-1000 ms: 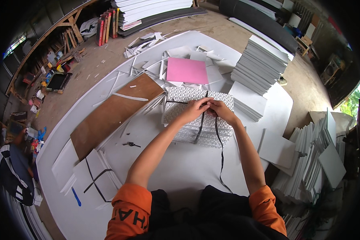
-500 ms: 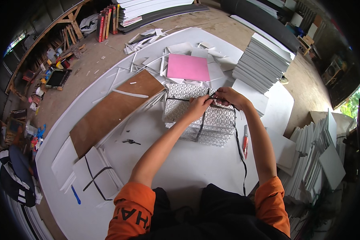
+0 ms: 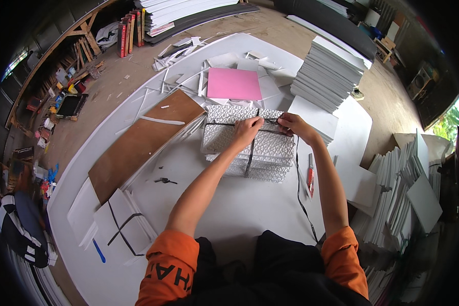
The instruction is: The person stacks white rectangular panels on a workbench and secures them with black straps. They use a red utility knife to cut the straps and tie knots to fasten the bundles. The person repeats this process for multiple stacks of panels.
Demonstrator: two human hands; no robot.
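Observation:
In front of me lies a stack of white panels (image 3: 220,139) with a bumpy, quilted-looking surface. A thin black strap (image 3: 250,159) crosses the stack both ways. Close to where the strap crosses near the far side, my left hand (image 3: 247,131) is closed, pinching the strap. My right hand (image 3: 296,126) pinches it too, a short way to the right, and a length of strap runs between the two. From the stack's right side a loose strap tail (image 3: 302,204) hangs toward my lap. Fingers partly hide any knot.
A red-handled cutter (image 3: 310,179) lies right of the stack. Leftward are a brown board (image 3: 137,148), a strapped white bundle (image 3: 111,224), a blue tool (image 3: 99,251) and small black pieces (image 3: 165,180). Beyond are a pink sheet (image 3: 233,84), white offcuts and a tall panel stack (image 3: 326,76).
My hands have drawn slightly apart, with the strap between them. The whole view has shifted a little, so the surroundings sit slightly farther left.

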